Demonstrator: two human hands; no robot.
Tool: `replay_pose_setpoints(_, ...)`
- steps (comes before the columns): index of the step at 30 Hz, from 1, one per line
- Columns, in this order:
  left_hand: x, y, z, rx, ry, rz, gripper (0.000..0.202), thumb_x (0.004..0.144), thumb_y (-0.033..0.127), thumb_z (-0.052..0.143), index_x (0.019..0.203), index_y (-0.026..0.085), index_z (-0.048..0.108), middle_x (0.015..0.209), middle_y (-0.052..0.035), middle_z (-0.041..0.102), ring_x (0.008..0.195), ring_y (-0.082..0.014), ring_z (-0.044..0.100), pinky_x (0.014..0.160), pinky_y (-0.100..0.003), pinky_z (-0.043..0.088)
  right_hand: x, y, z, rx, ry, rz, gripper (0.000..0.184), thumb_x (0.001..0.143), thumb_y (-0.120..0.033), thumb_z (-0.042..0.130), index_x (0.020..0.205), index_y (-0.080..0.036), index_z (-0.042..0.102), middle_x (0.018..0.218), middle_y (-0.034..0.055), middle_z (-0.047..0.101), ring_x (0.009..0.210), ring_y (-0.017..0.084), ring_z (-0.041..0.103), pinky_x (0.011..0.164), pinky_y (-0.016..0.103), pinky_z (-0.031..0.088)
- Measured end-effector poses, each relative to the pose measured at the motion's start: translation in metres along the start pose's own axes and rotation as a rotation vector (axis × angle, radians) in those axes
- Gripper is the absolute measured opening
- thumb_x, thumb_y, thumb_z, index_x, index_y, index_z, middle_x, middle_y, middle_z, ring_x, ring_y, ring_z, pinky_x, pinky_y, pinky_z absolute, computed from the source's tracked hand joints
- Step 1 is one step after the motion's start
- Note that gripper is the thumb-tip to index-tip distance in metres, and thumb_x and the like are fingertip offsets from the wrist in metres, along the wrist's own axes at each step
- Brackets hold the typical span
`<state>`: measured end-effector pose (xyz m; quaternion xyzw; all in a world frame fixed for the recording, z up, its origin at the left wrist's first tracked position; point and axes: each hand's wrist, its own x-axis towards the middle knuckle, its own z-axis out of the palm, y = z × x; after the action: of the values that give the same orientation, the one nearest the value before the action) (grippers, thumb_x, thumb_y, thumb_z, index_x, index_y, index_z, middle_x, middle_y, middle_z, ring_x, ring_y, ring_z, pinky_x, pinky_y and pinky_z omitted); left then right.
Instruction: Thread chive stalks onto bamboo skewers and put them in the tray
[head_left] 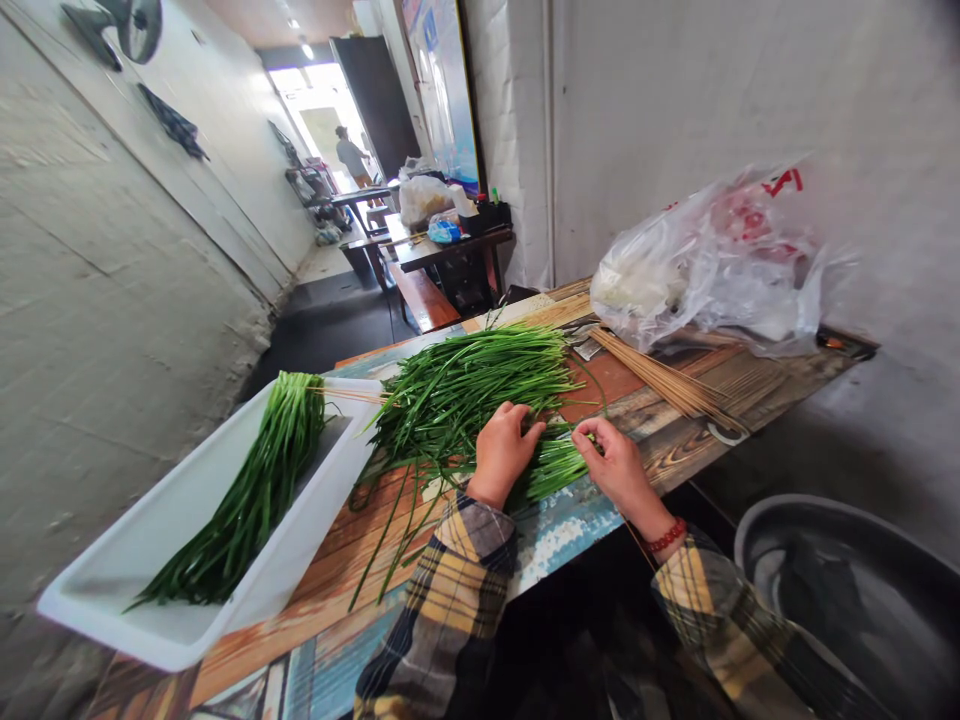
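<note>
A heap of green chives [472, 385] lies on the wood-patterned table [330, 560]. My left hand [508, 450] curls over a smaller bunch of chives [559, 465] at the near side of the heap, its fingertips partly hidden. At the pale ends of that bunch, my right hand [615, 465] is closed in a pinch on the chives. A thin stick-like line shows below its palm, mostly hidden. To the left, a white tray [97, 610] holds chives threaded at their pale ends on skewers [352, 394], whose sticks rest across the tray's rim.
Loose bamboo skewers [656, 375] lie on the table's right side, near a clear plastic bag [720, 265]. A grey tub [847, 520] stands low at the right. Behind are another table [420, 250], a bench [420, 295] and a person [351, 157] by the doorway.
</note>
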<state>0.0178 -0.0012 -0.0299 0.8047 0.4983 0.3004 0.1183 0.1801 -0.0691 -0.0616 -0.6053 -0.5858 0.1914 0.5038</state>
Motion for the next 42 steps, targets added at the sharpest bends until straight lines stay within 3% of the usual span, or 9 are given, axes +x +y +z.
replay_pose_setpoints(3,0.001,-0.001,0.0,0.025,-0.035,-0.027,0.011,0.082,0.024,0.058,0.081,0.02,0.068,0.08,-0.0033,0.058,0.071,-0.0149,0.054,0.061,-0.025,0.037,0.0,0.001,0.0,0.001,-0.001,-0.007,0.025,0.088,-0.041,0.047,0.085,-0.019,0.058,0.078,0.0026,0.065,0.072,0.017,0.059,0.069,0.027,0.042)
replay_pose_setpoints(6,0.005,-0.004,0.001,-0.085,-0.025,-0.079,0.012,0.081,0.018,0.056,0.081,0.018,0.069,0.08,-0.0037,0.06,0.074,-0.0148,0.055,0.066,-0.025,0.039,0.0,0.002,0.001,0.004,0.003,-0.009,0.025,0.088,-0.041,0.048,0.085,-0.019,0.059,0.078,0.0025,0.065,0.071,0.017,0.059,0.069,0.027,0.042)
replay_pose_setpoints(9,0.009,-0.005,-0.001,-0.346,-0.044,-0.071,0.01,0.08,0.017,0.058,0.075,0.015,0.066,0.078,-0.0038,0.061,0.075,-0.0142,0.054,0.072,-0.025,0.041,0.0,0.002,0.001,0.019,-0.001,0.0,0.025,0.088,-0.042,0.048,0.085,-0.019,0.058,0.079,0.0026,0.064,0.072,0.017,0.058,0.069,0.027,0.042)
replay_pose_setpoints(13,0.009,0.001,-0.009,-0.818,-0.243,-0.043,0.02,0.082,0.032,0.059,0.075,0.013,0.063,0.073,-0.0019,0.06,0.07,-0.0114,0.053,0.069,-0.023,0.042,0.0,0.001,0.0,0.042,-0.01,0.006,0.025,0.089,-0.041,0.047,0.085,-0.019,0.057,0.078,0.0024,0.064,0.07,0.016,0.058,0.068,0.027,0.042)
replay_pose_setpoints(16,0.007,0.006,-0.012,-0.98,-0.332,-0.105,0.024,0.081,0.037,0.06,0.081,0.013,0.062,0.07,-0.0006,0.059,0.063,-0.0089,0.051,0.063,-0.021,0.041,0.0,-0.002,-0.001,0.05,-0.006,0.001,0.024,0.089,-0.04,0.048,0.084,-0.019,0.057,0.077,0.0022,0.064,0.071,0.016,0.059,0.068,0.027,0.043)
replay_pose_setpoints(21,0.005,0.007,-0.004,-0.885,-0.288,-0.156,0.021,0.077,0.033,0.064,0.08,0.012,0.064,0.065,0.0011,0.058,0.056,-0.0072,0.047,0.056,-0.019,0.038,-0.003,-0.005,-0.003,0.098,0.007,0.033,0.023,0.088,-0.039,0.051,0.091,-0.018,0.06,0.078,0.0034,0.066,0.067,0.016,0.06,0.058,0.025,0.044)
replay_pose_setpoints(26,0.005,0.009,0.0,-0.833,-0.232,-0.124,0.02,0.075,0.03,0.066,0.082,0.012,0.069,0.075,-0.0026,0.066,0.067,-0.0107,0.055,0.063,-0.021,0.042,-0.003,-0.007,-0.005,0.097,-0.02,0.037,0.027,0.088,-0.039,0.051,0.097,-0.019,0.066,0.078,0.0041,0.068,0.066,0.017,0.063,0.052,0.024,0.044)
replay_pose_setpoints(31,0.004,0.011,0.0,-0.822,-0.232,-0.102,0.02,0.074,0.03,0.067,0.082,0.012,0.071,0.081,-0.0051,0.069,0.075,-0.0141,0.06,0.071,-0.024,0.045,-0.003,-0.007,-0.006,0.095,-0.023,0.031,0.029,0.089,-0.039,0.051,0.099,-0.019,0.068,0.074,0.004,0.069,0.069,0.018,0.065,0.054,0.025,0.046)
replay_pose_setpoints(42,0.002,0.011,0.001,-0.831,-0.233,-0.096,0.019,0.075,0.028,0.067,0.085,0.013,0.072,0.084,-0.0058,0.071,0.077,-0.0153,0.062,0.073,-0.025,0.047,-0.003,-0.009,-0.006,0.11,-0.022,0.019,0.027,0.089,-0.036,0.052,0.1,-0.019,0.069,0.078,0.0045,0.07,0.076,0.019,0.067,0.059,0.025,0.05)
